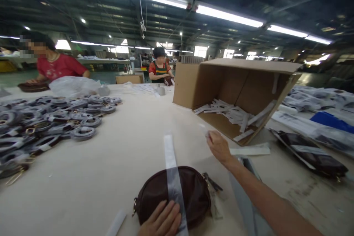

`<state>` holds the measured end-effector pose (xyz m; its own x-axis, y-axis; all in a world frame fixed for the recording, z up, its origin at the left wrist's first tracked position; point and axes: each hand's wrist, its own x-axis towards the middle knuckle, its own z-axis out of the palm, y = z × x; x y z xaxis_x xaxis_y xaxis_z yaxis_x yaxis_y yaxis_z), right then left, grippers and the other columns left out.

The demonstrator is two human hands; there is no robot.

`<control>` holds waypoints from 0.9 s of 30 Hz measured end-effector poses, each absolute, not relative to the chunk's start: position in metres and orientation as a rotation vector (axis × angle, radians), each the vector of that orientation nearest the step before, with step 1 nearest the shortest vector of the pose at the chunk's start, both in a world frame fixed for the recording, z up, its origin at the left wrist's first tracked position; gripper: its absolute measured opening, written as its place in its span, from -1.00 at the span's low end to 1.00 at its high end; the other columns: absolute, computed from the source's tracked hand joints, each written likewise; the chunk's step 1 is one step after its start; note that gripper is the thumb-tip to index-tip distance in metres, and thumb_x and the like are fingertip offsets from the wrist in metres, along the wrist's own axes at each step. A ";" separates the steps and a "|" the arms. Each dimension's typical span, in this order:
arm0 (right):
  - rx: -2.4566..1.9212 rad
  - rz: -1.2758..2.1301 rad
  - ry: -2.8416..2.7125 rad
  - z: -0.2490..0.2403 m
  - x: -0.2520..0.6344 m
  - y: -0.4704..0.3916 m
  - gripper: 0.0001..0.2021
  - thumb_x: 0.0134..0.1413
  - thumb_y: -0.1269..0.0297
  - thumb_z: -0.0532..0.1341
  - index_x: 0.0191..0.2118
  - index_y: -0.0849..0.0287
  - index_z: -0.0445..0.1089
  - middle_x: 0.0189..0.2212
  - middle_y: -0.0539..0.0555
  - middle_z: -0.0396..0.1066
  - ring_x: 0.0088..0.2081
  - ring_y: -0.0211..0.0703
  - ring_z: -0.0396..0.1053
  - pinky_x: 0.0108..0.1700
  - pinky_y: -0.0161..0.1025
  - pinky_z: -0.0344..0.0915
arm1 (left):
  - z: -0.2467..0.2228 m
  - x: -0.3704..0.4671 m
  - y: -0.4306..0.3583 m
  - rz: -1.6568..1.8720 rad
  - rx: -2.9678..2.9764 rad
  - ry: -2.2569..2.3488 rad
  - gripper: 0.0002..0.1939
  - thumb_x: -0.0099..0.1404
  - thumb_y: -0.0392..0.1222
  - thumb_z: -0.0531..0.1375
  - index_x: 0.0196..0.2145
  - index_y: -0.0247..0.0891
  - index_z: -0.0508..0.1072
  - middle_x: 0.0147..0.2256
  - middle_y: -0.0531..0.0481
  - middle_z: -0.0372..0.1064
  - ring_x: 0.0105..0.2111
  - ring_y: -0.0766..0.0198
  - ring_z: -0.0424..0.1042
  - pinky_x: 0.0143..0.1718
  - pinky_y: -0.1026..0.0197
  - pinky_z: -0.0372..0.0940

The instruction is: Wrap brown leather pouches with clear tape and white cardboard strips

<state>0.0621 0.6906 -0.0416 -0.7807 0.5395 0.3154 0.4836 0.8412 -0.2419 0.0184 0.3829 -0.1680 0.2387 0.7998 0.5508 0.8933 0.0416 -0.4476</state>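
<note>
A dark brown leather handbag (152, 191) with metal rings at its ends lies on the table in front of me. A translucent white strip (170, 155) runs across it, its far end on the table. My left hand (163, 219) rests flat on the bag and the strip's near part, fingers stretched out. Off to the right, my right hand (218, 145) is held in front of the open cardboard box (184, 84), fingers pinched together. A small, pale, see-through piece shows at its fingertips, too blurred to name.
White strips (229, 112) lie in the box. Wrapped strap coils (83, 132) are heaped at left. Another brown bag (312, 155) lies at right, near plastic-wrapped goods (318, 99). A grey flat piece (246, 191) lies under my right forearm. Two co-workers (61, 64) handle brown bags across the table.
</note>
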 end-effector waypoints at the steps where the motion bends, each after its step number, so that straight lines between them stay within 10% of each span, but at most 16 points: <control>1: -0.724 0.299 -2.574 -0.028 0.074 0.680 -0.84 0.26 0.37 0.06 -0.16 0.29 0.35 -0.19 0.16 0.37 -0.12 -0.14 0.32 -0.05 -0.24 0.28 | -0.162 0.020 0.380 -0.166 -1.766 -1.586 -0.67 0.39 -0.26 -0.06 0.03 -0.17 0.34 0.18 0.04 0.14 0.14 0.27 0.19 0.30 0.00 -0.22; 6: -0.488 1.455 -1.615 -0.010 0.169 0.624 -0.70 0.01 0.06 0.29 -0.21 0.16 0.41 -0.34 0.03 0.42 -0.32 -0.15 0.36 -0.27 -0.23 0.39 | -0.154 0.022 0.375 -0.181 -1.847 -1.650 -0.58 0.39 -0.30 -0.18 0.14 -0.26 0.21 0.26 -0.03 -0.06 0.21 0.20 0.05 0.28 0.01 -0.12; 12: -1.054 2.203 -1.201 -0.121 0.232 0.566 -0.53 -0.42 0.04 0.51 -0.35 0.23 0.48 -0.60 -0.07 0.35 -0.60 -0.40 0.22 -0.65 -0.52 0.11 | -0.151 0.021 0.377 -0.258 -1.885 -1.654 -0.54 0.38 -0.38 -0.24 0.13 -0.30 0.22 0.25 0.02 -0.02 0.23 0.23 0.01 0.30 0.03 -0.27; 27: -1.108 2.399 -0.619 -0.142 0.164 0.503 -0.48 -0.83 0.18 0.56 -0.60 0.26 0.34 -0.61 -0.03 0.41 -0.50 -0.24 0.40 -0.44 -0.38 0.39 | -0.128 0.021 0.371 -0.320 -2.179 -1.987 -0.25 0.28 -0.02 0.09 0.27 -0.31 -0.19 0.22 -0.20 0.02 0.23 0.08 0.01 0.19 -0.06 0.11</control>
